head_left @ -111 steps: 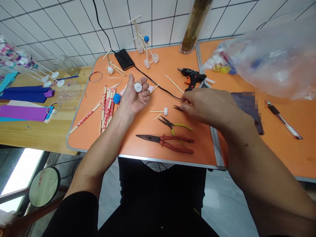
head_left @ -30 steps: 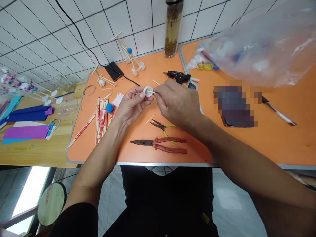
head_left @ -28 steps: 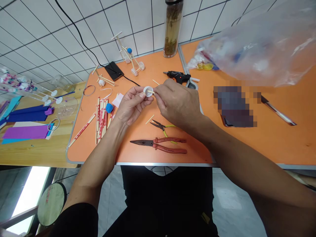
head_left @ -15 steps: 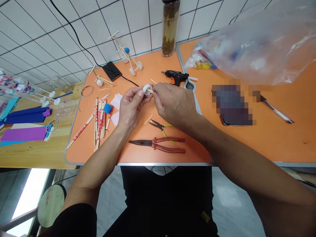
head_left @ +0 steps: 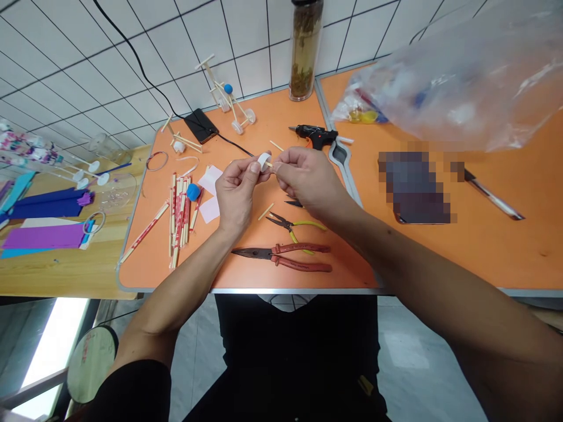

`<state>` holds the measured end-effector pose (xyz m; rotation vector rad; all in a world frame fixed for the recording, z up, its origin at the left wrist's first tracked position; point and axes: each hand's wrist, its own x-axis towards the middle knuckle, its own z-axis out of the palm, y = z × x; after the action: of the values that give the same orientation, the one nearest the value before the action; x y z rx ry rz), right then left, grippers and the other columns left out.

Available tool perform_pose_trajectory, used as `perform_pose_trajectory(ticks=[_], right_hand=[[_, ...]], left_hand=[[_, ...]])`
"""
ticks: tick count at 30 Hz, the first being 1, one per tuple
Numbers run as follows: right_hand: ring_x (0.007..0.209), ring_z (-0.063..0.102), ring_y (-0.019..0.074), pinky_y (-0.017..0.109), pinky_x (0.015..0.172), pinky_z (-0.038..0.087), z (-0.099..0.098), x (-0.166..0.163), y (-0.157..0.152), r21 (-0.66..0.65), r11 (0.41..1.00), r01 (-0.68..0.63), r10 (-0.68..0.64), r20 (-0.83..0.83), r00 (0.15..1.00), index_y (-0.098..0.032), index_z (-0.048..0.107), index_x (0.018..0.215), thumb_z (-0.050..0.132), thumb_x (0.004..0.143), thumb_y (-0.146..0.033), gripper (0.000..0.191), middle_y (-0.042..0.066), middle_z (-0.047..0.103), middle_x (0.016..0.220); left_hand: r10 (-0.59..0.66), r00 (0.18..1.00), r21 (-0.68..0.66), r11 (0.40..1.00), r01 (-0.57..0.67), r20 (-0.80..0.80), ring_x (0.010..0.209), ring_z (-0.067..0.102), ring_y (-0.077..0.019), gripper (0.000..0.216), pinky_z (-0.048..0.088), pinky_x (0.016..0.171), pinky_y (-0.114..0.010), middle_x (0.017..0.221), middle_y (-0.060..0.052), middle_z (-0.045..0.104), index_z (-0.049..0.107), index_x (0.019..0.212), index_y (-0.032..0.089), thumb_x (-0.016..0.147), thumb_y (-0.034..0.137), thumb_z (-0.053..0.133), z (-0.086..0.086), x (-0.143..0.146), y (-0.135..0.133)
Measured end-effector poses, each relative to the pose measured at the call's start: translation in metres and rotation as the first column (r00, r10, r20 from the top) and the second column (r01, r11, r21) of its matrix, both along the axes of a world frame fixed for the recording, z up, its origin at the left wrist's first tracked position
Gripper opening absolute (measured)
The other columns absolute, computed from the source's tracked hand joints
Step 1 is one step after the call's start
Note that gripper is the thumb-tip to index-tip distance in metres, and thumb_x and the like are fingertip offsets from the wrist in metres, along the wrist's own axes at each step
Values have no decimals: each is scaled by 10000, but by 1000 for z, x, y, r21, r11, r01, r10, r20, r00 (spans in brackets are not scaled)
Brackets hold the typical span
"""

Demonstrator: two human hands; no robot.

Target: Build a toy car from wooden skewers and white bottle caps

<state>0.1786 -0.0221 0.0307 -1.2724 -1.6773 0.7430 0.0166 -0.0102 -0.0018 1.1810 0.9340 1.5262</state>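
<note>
Above the orange table, my left hand pinches a white bottle cap between thumb and fingers. My right hand is closed on a short wooden stick, whose end meets the cap. Whether the stick goes into the cap or only touches it, I cannot tell. Below the hands lie yellow-handled pliers and larger red-handled long-nose pliers. A short stick piece rests just left of the smaller pliers. A dark pointed tool tip shows partly under my right hand.
Behind the hands are a black glue gun, a tall bottle and a stick model with cap wheels. Left lie wrapped chopsticks and a blue cap. Right are a phone, a pen and a plastic bag.
My right hand has turned and lowered its knuckles, exposing the dark tool tip and more of the yellow handle. The cap has tilted slightly in my left hand.
</note>
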Motion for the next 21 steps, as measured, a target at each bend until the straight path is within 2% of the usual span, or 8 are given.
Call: perform_pose_trajectory(ticks=[4, 6, 8, 10, 13, 15, 18, 21], right_hand=[[808, 619, 227, 361, 744, 420, -1, -1, -8, 230, 972, 38, -109, 302, 947, -231, 621, 985, 525, 1046, -212, 115, 77, 736, 918], [847, 636, 242, 373, 761, 421, 0, -2, -9, 282, 959, 19, -135, 396, 908, -224, 634, 1026, 521, 1038, -193, 118, 100, 748, 966], [808, 617, 234, 373, 748, 424, 1, -3, -6, 239, 970, 40, -118, 322, 939, -234, 615, 974, 529, 1037, -206, 110, 86, 729, 914], [711, 556, 212, 363, 698, 420, 3, -4, 0, 80, 996, 35, -45, 117, 992, -255, 563, 889, 537, 1032, -239, 146, 50, 671, 805], [611, 474, 193, 349, 627, 399, 4, -4, 4, -128, 990, -66, 51, -115, 992, -278, 503, 841, 527, 1030, -286, 190, 10, 590, 704], [654, 517, 207, 355, 660, 410, 3, -5, 1, -37, 999, -19, 18, -9, 1000, -268, 530, 869, 516, 1035, -279, 168, 29, 629, 742], [801, 613, 241, 375, 750, 418, -1, -6, -5, 224, 974, 15, -88, 318, 944, -236, 605, 950, 511, 1026, -205, 125, 94, 730, 892], [790, 602, 235, 373, 742, 406, -2, -7, -2, 202, 979, 21, -88, 327, 941, -237, 600, 931, 533, 1019, -196, 119, 93, 724, 890]], left_hand=[[55, 998, 6, 998, -55, -9, 1089, 843, -189, 331, 697, 1025, -340, 1026, -20, 872, 831, 987, 243, 922, 544, 952, 0, 3, -2], [78, 997, 13, 997, -78, -28, 1039, 835, -178, 316, 694, 1016, -336, 979, -8, 854, 835, 980, 249, 930, 540, 946, 0, 4, -3], [87, 996, 32, 996, -86, -36, 1009, 826, -173, 299, 689, 1013, -338, 986, -8, 853, 843, 981, 254, 937, 533, 941, 0, 4, -4], [84, 996, 57, 995, -82, -33, 1012, 820, -172, 293, 684, 1016, -338, 1034, -15, 866, 850, 995, 257, 942, 532, 937, 0, 4, -5], [88, 994, 66, 994, -84, -57, 1017, 807, -166, 277, 678, 1009, -324, 1087, -19, 875, 857, 1029, 261, 961, 522, 919, 1, 3, -7], [96, 991, 44, 995, -92, -91, 985, 794, -159, 237, 674, 1001, -315, 1046, -13, 868, 858, 1033, 262, 984, 490, 900, 2, 4, -8], [111, 985, 19, 994, -109, -130, 916, 777, -150, 167, 665, 969, -302, 950, -3, 846, 853, 996, 253, 1017, 418, 866, 2, 6, -10], [124, 981, 41, 992, -119, -147, 880, 772, -142, 152, 653, 926, -287, 923, 0, 837, 847, 966, 243, 1027, 382, 855, 2, 7, -10]])
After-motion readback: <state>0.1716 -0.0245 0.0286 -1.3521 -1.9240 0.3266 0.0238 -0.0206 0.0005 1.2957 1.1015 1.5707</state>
